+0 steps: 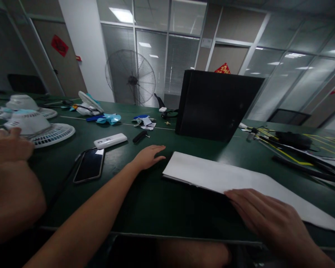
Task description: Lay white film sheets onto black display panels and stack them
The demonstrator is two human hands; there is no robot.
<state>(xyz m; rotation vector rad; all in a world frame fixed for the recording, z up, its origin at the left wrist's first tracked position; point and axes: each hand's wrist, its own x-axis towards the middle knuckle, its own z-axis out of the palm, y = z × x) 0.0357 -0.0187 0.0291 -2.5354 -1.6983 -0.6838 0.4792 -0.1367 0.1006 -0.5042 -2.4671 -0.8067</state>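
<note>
A long white board (212, 169) with a dark lower edge lies on the green table (167, 212), stretching away to the right. My right hand (265, 212) rests at its near edge, fingers pressed together over that edge. Just off the board's left end is my left hand (149, 157), low over the tabletop, with its thumb and fingers apart and nothing in them. A black upright panel (217, 106) stands behind the board. Left of my left hand are a black folding tool (140, 137), a white handheld device (111, 141) and a phone (89, 166).
At the far left another person's hand (11, 147) touches a white fan part (28, 123). Blue fan blades (109, 118) and small packets (144, 121) lie farther back. Black and yellow strips (293, 154) are at the right. A large fan (132, 80) stands beyond the table.
</note>
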